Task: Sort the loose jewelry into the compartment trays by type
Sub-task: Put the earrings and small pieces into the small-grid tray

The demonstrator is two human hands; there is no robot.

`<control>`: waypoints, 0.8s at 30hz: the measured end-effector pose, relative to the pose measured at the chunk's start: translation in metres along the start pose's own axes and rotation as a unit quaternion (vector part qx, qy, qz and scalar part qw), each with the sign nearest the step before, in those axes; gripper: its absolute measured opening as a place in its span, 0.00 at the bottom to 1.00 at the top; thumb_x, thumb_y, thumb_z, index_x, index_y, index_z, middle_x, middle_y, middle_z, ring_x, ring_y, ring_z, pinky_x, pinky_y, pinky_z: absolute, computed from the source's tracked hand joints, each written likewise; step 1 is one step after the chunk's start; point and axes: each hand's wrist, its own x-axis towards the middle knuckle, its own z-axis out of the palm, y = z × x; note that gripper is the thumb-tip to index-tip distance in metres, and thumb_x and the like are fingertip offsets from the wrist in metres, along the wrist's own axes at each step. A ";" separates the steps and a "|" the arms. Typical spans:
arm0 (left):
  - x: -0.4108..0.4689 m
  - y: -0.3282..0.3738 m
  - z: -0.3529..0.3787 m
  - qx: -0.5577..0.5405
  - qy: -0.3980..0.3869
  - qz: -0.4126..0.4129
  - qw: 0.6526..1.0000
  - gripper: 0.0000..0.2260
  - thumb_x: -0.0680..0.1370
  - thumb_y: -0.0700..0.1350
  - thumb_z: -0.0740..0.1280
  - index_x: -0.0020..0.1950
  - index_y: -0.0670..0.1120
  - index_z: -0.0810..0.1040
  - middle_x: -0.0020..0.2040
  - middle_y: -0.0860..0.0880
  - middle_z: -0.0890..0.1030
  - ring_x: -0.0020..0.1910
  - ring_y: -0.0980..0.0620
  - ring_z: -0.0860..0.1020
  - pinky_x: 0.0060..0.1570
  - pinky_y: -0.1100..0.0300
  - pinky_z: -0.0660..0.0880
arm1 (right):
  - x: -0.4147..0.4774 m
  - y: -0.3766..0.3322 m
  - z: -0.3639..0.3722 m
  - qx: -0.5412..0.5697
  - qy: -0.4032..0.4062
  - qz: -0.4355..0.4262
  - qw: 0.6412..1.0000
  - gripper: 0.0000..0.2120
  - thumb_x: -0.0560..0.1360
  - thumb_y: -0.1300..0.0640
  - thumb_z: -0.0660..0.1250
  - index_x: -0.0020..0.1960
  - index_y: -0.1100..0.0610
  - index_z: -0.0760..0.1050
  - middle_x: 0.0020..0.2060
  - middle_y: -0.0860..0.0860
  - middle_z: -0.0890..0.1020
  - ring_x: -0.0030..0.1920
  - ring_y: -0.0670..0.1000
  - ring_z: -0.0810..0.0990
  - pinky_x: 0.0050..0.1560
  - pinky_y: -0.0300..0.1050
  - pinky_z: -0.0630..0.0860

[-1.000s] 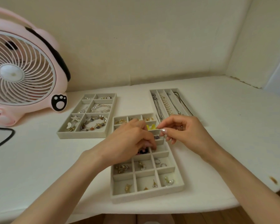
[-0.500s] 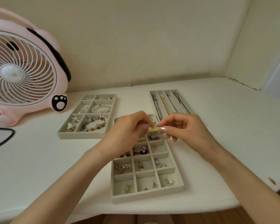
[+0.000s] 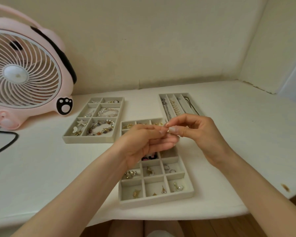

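Note:
Above the far half of the grey many-compartment earring tray [image 3: 156, 202], my left hand [image 3: 143, 142] and my right hand [image 3: 200, 134] meet fingertip to fingertip. Both pinch one small jewelry piece [image 3: 168, 131], mostly hidden by the fingers. My left hand lies palm up and covers the tray's middle compartments. The tray's near compartments hold small gold and silver earrings [image 3: 178, 187]. At the back left, a bracelet tray [image 3: 88, 139] holds beaded bracelets [image 3: 101, 127] and charms. A long-slot necklace tray [image 3: 162, 95] with chains stands at the back right.
A pink and white desk fan [image 3: 24, 72] stands at the far left, with a black cable [image 3: 9, 142] on the white table in front of it. The table's front edge [image 3: 212, 214] runs just below the earring tray. Walls close the back and right.
My left hand rose from the tray's compartments and turned palm up. Both hands lifted a small yellow piece out of the tray; it is now almost hidden between the fingertips.

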 end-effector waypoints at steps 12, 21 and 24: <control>0.002 -0.001 -0.001 0.066 0.048 0.056 0.995 0.04 0.73 0.33 0.67 0.45 0.40 0.79 0.37 0.44 0.82 0.34 0.53 0.81 0.38 0.64 0.80 | -0.009 0.007 0.000 -0.036 0.018 -0.051 0.998 0.03 0.65 0.60 0.74 0.38 0.56 0.82 0.42 0.50 0.83 0.45 0.57 0.78 0.46 0.45 0.75; 0.007 0.002 -0.005 0.195 0.076 0.118 0.971 0.02 0.74 0.34 0.68 0.44 0.40 0.79 0.39 0.44 0.82 0.36 0.53 0.82 0.39 0.65 0.79 | -0.009 0.016 -0.003 -0.021 0.082 0.003 0.996 0.02 0.72 0.62 0.70 0.43 0.57 0.81 0.34 0.46 0.82 0.36 0.43 0.78 0.36 0.36 0.73; 0.009 0.003 -0.005 0.282 0.066 0.143 0.946 0.03 0.74 0.34 0.68 0.43 0.40 0.79 0.41 0.40 0.80 0.35 0.54 0.81 0.41 0.65 0.79 | -0.009 0.017 -0.004 -0.022 0.107 0.010 0.994 0.02 0.73 0.63 0.70 0.43 0.57 0.81 0.34 0.46 0.81 0.34 0.44 0.77 0.34 0.36 0.73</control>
